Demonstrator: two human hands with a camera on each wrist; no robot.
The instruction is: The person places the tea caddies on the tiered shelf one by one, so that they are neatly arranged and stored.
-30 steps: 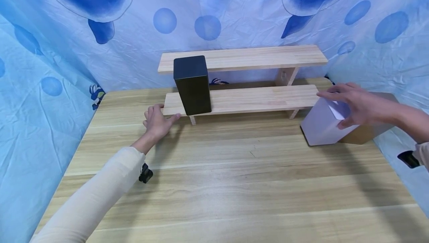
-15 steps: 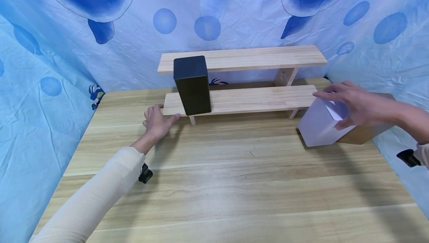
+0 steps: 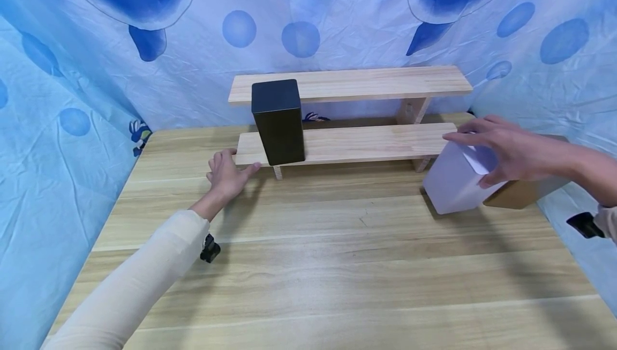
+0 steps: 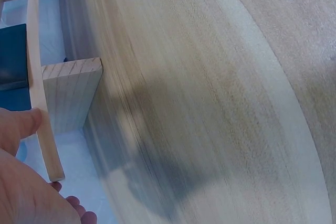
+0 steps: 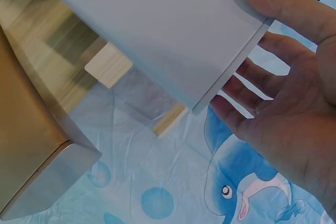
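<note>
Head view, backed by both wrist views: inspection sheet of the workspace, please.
Surface: wood-grain table.
Job's things: black box standing on the lower shelf, upper shelf behind; white box held; brown box to its right, partly hidden.
Clutter: nothing seen.
Hands: left hand grips the lower shelf's left end; right hand holds the white box by its upper end.
Cables: nothing seen.
Surroundings: blue curtain printed with sea animals, behind and at both sides.

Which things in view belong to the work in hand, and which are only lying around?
Seem part of the work:
white box, held by the right hand
wooden shelf, gripped by the left hand
black box, on the shelf

Perhaps only around:
brown box, untouched
blue patterned cloth
</note>
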